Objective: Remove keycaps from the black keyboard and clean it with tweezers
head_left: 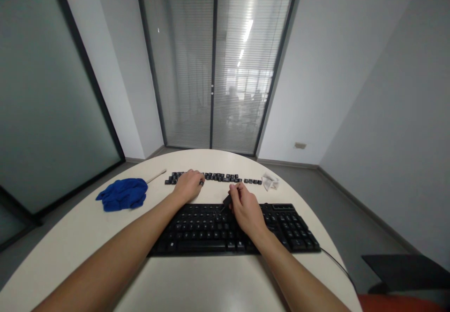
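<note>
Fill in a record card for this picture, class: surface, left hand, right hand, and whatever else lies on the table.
Surface: round white table
Left hand: left hand rests on the row of loose keycaps, fingers curled; whether it grips one is unclear
Right hand: right hand holds a small dark tool, tip down over the black keyboard
Left of the row: blue cloth and thin pale stick
Right end of the row: crumpled clear bag
</note>
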Demonstrator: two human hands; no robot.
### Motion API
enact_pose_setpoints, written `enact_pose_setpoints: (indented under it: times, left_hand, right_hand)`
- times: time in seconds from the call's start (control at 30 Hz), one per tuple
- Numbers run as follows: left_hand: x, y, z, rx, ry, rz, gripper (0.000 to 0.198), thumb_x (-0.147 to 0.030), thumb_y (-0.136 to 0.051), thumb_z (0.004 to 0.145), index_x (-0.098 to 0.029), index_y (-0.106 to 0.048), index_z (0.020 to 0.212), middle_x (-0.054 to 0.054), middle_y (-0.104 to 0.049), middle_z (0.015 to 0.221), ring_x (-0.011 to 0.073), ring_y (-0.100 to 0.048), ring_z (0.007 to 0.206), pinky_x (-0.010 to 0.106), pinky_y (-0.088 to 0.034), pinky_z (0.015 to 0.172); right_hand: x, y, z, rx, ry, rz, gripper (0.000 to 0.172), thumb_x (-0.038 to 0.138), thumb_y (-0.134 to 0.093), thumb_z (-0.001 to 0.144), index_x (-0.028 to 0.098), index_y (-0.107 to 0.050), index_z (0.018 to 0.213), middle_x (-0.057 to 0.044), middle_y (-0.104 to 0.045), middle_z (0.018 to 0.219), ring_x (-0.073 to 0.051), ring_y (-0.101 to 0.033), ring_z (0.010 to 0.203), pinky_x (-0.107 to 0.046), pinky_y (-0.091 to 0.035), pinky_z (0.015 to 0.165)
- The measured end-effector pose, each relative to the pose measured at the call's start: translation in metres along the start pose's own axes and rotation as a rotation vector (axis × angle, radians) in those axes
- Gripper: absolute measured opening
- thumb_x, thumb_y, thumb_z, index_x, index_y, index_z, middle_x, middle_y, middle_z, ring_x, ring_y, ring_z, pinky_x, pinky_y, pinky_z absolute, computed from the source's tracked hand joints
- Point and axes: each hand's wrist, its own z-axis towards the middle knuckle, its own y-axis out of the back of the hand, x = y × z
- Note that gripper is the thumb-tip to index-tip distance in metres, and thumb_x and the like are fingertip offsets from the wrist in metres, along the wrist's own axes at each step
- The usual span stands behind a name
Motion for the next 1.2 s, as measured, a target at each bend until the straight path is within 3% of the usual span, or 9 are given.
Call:
enact_pose_setpoints:
  times: [0.5, 1.03, 1.2]
  left_hand:
    - [0.0016, -0.0006, 0.0037, 0.005, 0.030, 0.003, 0.018, -0.023, -0.058, 0.080, -0.023, -0.072, 0.091, 0.009, -0.070, 0.099, 0.0290, -0.058, 0.101, 0.040, -0.045, 0.091]
    - [0.0044, 0.0004, 0.0026, -0.033, 0.078, 0.004, 0.015, -0.020, -0.058, 0.083, -0.021, -0.069, 0.093, 0.009, -0.067, 0.100, 0.0284, -0.056, 0.103, 0.039, -0.043, 0.093]
    - [-0.0031, 0.0072, -0.0039, -0.061, 0.082, -0.036, 0.019, -0.019, -0.056, 0.083, -0.019, -0.066, 0.100, 0.011, -0.066, 0.104, 0.0302, -0.055, 0.106, 0.041, -0.042, 0.095]
  right_hand:
    - [0.0024, 0.0019, -0.0005, 0.011, -0.017, 0.005, 0.033, 0.047, -0.032, 0.099, 0.024, -0.049, 0.083, 0.001, -0.061, 0.055, -0.020, -0.062, 0.055, -0.026, -0.038, 0.054]
    - [-0.0001, 0.0009, 0.0004, 0.003, -0.009, 0.009, 0.032, 0.047, -0.032, 0.099, 0.025, -0.049, 0.082, 0.002, -0.062, 0.056, -0.020, -0.061, 0.055, -0.026, -0.037, 0.053]
    - [0.0003, 0.0009, -0.0002, 0.012, -0.018, 0.005, 0.032, 0.047, -0.032, 0.099, 0.025, -0.048, 0.082, 0.001, -0.062, 0.056, -0.020, -0.061, 0.055, -0.026, -0.037, 0.053]
